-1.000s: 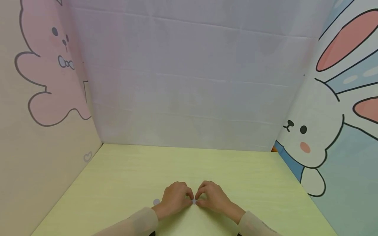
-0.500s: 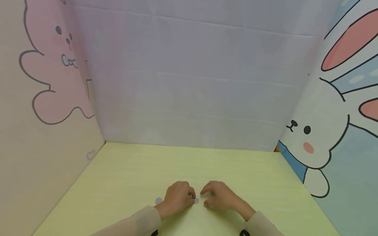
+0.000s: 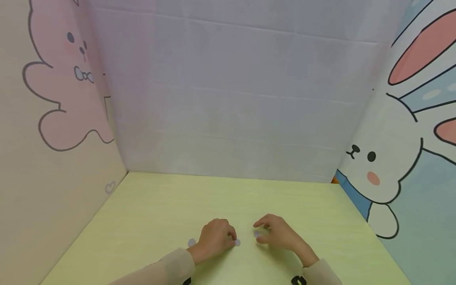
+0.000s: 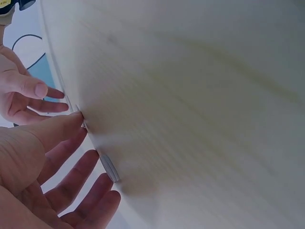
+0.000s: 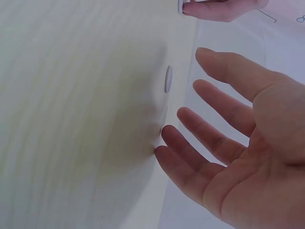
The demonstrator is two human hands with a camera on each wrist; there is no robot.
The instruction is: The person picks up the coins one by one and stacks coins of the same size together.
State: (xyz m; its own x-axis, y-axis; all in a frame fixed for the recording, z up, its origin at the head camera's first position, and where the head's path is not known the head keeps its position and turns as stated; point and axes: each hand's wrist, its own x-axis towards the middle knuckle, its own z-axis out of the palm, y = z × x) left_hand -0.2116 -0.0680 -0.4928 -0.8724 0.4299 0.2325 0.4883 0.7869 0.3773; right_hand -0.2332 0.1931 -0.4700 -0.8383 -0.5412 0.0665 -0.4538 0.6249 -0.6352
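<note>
My left hand (image 3: 215, 238) pinches a coin-like grey disc (image 3: 238, 242) at its edge with thumb and forefinger, low over the table. Close behind that hand, to its left, lies another grey disc (image 3: 191, 242); in the left wrist view it looks like a short stack of discs (image 4: 109, 168). My right hand (image 3: 278, 233) hovers to the right with thumb and fingers spread apart. Between its thumb and forefinger in the head view shows a third disc (image 3: 257, 234). The right wrist view has this disc (image 5: 168, 79) on the table, apart from the fingertips.
A pale yellow-green table (image 3: 171, 206) spreads under both hands. White cloth (image 3: 228, 99) hangs at the back. Side panels stand left and right, with a pink bear (image 3: 67, 87) and a white rabbit (image 3: 381, 158) printed on them.
My right hand has drawn away from the left hand to the right, its fingers spreading. A disc now shows by its fingers, apart from the left hand's disc. The left hand stays in place.
</note>
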